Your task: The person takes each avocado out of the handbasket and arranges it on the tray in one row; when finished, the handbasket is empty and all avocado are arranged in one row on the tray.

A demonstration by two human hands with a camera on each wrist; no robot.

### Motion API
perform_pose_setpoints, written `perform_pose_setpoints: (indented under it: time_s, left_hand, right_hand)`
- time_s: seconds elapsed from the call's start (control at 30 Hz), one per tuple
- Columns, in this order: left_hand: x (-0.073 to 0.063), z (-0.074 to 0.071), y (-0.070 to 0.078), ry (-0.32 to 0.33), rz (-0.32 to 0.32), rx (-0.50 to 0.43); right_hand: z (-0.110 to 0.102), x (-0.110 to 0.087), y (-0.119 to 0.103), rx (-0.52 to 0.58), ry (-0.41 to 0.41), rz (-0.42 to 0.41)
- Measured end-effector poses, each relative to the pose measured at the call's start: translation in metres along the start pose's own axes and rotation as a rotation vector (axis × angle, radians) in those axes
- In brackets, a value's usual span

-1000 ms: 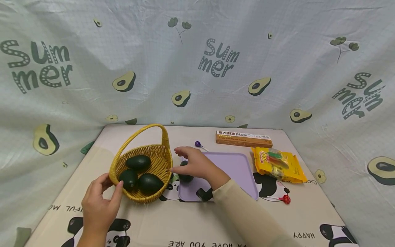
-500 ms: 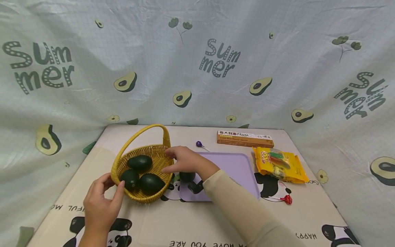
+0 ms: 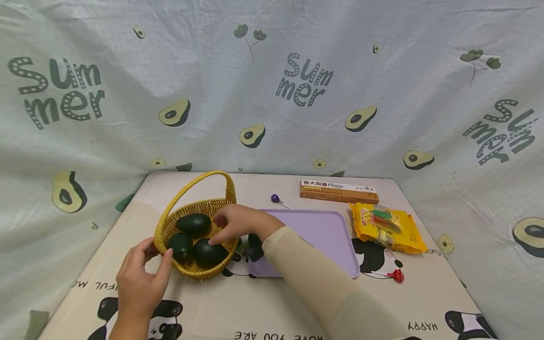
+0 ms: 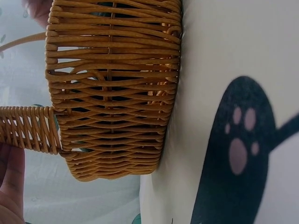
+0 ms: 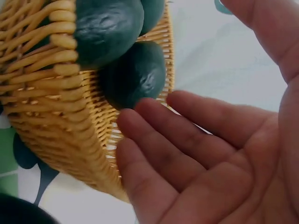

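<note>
A yellow wicker basket [image 3: 197, 274] with a tall handle stands on the left of the table. Three dark green avocados lie inside: one at the back [image 3: 193, 224], one at the left [image 3: 180, 247] and one at the front right [image 3: 208, 255]. The left hand [image 3: 138, 278] holds the basket's left side, thumb at the near rim and fingers by the handle's foot. Over the basket's right side reaches the right hand [image 3: 244, 222], its fingers loosely bent, thumb tip close to the front-right avocado. Whether it touches that avocado, I cannot tell. In the right wrist view, nothing lies in its palm [image 5: 219, 182].
Right of the basket lies a lilac tray [image 3: 323, 226]; a dark object [image 3: 254, 249] at its left is partly hidden by the sleeve. Beyond are a purple lollipop [image 3: 275, 198], a pasta box [image 3: 339, 192], a yellow snack bag [image 3: 386, 227] and a red lollipop [image 3: 397, 276].
The right hand has moved left from above the tray's edge to inside the basket's rim, its fingers drawing closer to the avocados. The left hand stays at the basket.
</note>
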State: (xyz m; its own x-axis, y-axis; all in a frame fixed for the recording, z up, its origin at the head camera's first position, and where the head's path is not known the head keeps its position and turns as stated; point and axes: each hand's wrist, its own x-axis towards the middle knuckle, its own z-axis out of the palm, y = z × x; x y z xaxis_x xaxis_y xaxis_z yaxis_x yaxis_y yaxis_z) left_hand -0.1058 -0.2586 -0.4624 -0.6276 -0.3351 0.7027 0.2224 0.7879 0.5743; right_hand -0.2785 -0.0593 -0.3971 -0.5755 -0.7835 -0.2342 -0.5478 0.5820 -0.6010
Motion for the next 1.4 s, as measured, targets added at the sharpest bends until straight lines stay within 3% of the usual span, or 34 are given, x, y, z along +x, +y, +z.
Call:
perform_pose_setpoints:
  time_s: [0.2,0.37,0.67,0.97,1.4]
  left_hand:
    - [0.000,0.000,0.000,-0.008,-0.001,0.002]
    - [0.001,0.000,0.000,-0.010,-0.001,0.003]
    - [0.000,-0.001,-0.001,-0.007,0.002,-0.002]
    - [0.000,0.002,-0.001,-0.002,0.010,-0.009]
    - [0.000,0.000,-0.003,0.019,0.048,-0.006]
  right_hand:
    - [0.005,0.010,-0.004,0.005,-0.057,-0.002]
    - [0.011,0.020,-0.008,0.029,-0.055,0.017]
    - [0.022,0.035,-0.011,0.166,-0.097,0.010]
    - [0.035,0.042,-0.010,0.080,-0.189,0.055]
    - [0.025,0.044,-0.010,0.050,-0.172,0.006]
